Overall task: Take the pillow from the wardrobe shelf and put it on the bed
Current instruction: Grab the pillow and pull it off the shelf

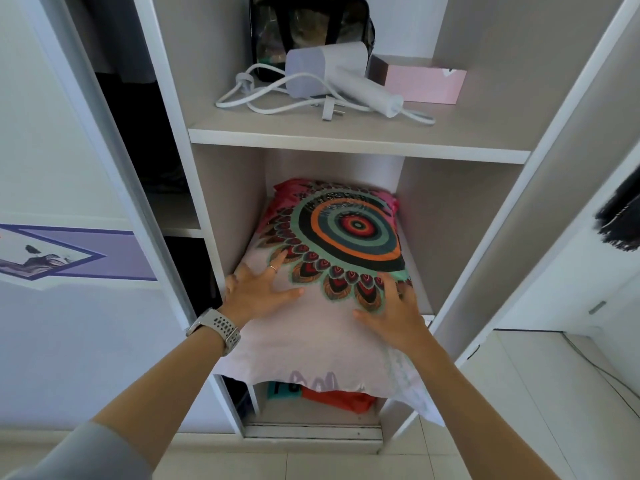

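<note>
Both hands flat on the pillow [332,258], fingers spread wide, gripping nothing: left hand [258,287] near its front left, right hand [393,311] near its front right. Lay on the wardrobe shelf [420,299], long axis running front to back, loose pale end overhanging the front edge. Bright mandala print toward the back.

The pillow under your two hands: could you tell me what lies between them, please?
In the head view, only bare pillow cloth lies between the left hand and right hand.
</note>
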### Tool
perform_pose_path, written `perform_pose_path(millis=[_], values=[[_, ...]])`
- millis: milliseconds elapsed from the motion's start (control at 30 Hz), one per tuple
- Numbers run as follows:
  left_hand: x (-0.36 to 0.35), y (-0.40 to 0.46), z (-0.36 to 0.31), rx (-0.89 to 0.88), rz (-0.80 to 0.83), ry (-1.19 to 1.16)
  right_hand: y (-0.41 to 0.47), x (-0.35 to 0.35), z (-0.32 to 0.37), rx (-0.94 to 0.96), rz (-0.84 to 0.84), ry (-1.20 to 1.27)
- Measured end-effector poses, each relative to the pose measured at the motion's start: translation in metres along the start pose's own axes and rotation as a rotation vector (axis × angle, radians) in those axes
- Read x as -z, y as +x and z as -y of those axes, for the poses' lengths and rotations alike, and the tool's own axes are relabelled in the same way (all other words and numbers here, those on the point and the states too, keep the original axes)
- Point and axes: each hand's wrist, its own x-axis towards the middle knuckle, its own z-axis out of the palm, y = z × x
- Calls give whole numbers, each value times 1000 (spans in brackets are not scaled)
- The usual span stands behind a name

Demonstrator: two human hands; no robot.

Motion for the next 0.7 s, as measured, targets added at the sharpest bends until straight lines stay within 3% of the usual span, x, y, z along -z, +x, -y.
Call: perform_pose_path(millis=[167, 500, 700], values=[[-18, 3, 17, 130, 57, -69, 6, -19, -32, -225, 121, -5], [-31, 18, 22, 210, 102, -222, 36, -32, -54, -327, 144, 342], [-45, 21, 28, 181, 113, -285, 42, -44, -58, -381, 118, 350]])
